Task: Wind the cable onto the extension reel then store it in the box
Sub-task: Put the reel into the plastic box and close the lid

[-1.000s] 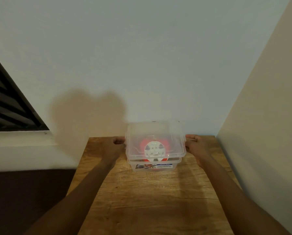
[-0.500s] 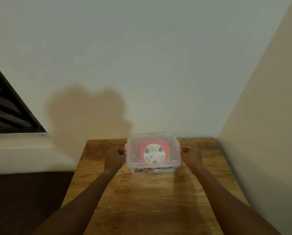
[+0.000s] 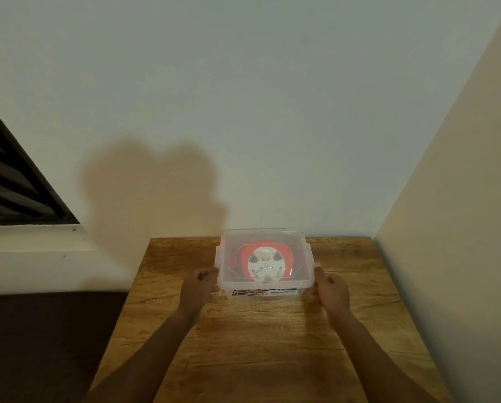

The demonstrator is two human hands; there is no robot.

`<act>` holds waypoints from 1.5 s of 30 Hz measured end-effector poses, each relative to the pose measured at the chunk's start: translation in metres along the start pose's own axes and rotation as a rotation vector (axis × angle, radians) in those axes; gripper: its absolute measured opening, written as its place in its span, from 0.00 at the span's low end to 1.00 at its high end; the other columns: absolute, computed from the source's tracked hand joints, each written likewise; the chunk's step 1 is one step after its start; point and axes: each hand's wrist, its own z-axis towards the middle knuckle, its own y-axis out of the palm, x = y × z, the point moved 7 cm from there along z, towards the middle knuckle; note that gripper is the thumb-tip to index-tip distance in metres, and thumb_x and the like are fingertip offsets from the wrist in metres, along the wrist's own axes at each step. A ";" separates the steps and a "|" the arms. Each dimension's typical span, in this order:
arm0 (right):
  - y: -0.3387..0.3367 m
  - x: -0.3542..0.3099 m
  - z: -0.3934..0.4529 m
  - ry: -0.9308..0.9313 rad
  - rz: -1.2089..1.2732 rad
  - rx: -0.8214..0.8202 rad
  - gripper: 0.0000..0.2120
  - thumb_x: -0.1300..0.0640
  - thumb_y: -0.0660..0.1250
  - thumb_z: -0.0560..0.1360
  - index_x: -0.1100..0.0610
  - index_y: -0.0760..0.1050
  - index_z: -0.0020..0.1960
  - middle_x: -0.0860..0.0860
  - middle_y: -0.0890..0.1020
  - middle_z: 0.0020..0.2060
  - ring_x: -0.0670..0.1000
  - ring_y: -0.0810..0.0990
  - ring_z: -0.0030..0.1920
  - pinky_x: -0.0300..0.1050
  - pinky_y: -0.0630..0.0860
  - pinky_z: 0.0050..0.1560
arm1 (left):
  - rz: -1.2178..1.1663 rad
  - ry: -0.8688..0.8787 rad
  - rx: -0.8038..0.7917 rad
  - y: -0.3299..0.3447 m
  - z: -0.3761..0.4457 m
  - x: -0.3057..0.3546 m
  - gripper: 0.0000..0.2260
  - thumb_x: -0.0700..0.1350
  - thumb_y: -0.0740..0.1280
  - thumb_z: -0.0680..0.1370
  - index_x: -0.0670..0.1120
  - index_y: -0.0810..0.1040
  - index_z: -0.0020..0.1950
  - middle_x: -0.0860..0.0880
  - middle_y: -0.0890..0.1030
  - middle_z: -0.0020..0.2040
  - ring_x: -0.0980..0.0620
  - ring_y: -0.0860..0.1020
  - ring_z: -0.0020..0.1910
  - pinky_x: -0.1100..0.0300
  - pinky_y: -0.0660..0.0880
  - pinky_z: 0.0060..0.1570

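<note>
A clear plastic box (image 3: pixel 304 290) stands on the wooden table, its clear lid (image 3: pixel 228 245) lying flat on top. Through the lid I see the red and white extension reel (image 3: pixel 265 264) inside. My left hand (image 3: pixel 198 286) grips the box's left side at the lid's edge clip. My right hand (image 3: pixel 332 290) grips the right side the same way. Both hands have their fingers curled against the box. No loose cable shows outside the box.
The wooden table (image 3: pixel 266 344) sits in a corner, with a pale wall (image 3: pixel 243 112) behind and a beige wall (image 3: pixel 461 199) close on the right. A dark louvred window (image 3: pixel 10 184) is at the left. Dark floor lies left of the table.
The lid has come down from a raised, tilted position onto the box. Both hands have slid lower along the box's sides.
</note>
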 end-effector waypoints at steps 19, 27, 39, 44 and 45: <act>0.001 -0.020 0.011 -0.135 -0.330 -0.139 0.19 0.42 0.68 0.76 0.59 0.79 0.46 0.51 0.83 0.39 0.51 0.82 0.38 0.50 0.80 0.38 | -0.048 -0.087 -0.045 0.005 -0.001 -0.010 0.16 0.55 0.67 0.83 0.42 0.82 0.49 0.42 0.84 0.41 0.46 0.82 0.36 0.57 0.81 0.32; 0.041 -0.102 0.069 -0.129 -0.418 -0.304 0.19 0.46 0.61 0.80 0.61 0.81 0.50 0.55 0.85 0.44 0.55 0.84 0.43 0.47 0.80 0.41 | 0.307 0.019 -0.102 0.010 0.065 0.081 0.22 0.61 0.61 0.84 0.45 0.75 0.40 0.45 0.78 0.40 0.45 0.77 0.40 0.53 0.75 0.44; 0.057 -0.066 0.098 0.208 -0.064 -0.284 0.19 0.44 0.69 0.76 0.61 0.81 0.48 0.56 0.86 0.40 0.57 0.86 0.37 0.48 0.81 0.32 | 0.269 -0.138 -0.139 0.044 0.104 0.061 0.32 0.63 0.63 0.82 0.34 0.78 0.66 0.38 0.84 0.57 0.38 0.83 0.54 0.45 0.80 0.60; 0.064 -0.057 0.100 0.243 0.056 -0.318 0.18 0.44 0.72 0.74 0.60 0.82 0.50 0.55 0.87 0.40 0.58 0.87 0.38 0.57 0.84 0.40 | 0.042 -0.216 -0.157 0.049 0.104 0.055 0.26 0.57 0.67 0.82 0.40 0.77 0.72 0.40 0.80 0.70 0.38 0.79 0.66 0.43 0.75 0.68; 0.065 -0.056 0.099 0.250 0.078 -0.317 0.18 0.45 0.72 0.74 0.60 0.82 0.51 0.55 0.87 0.39 0.58 0.87 0.38 0.56 0.84 0.38 | 0.026 -0.219 -0.151 0.049 0.103 0.055 0.24 0.57 0.68 0.82 0.41 0.78 0.71 0.40 0.80 0.69 0.38 0.79 0.66 0.42 0.75 0.69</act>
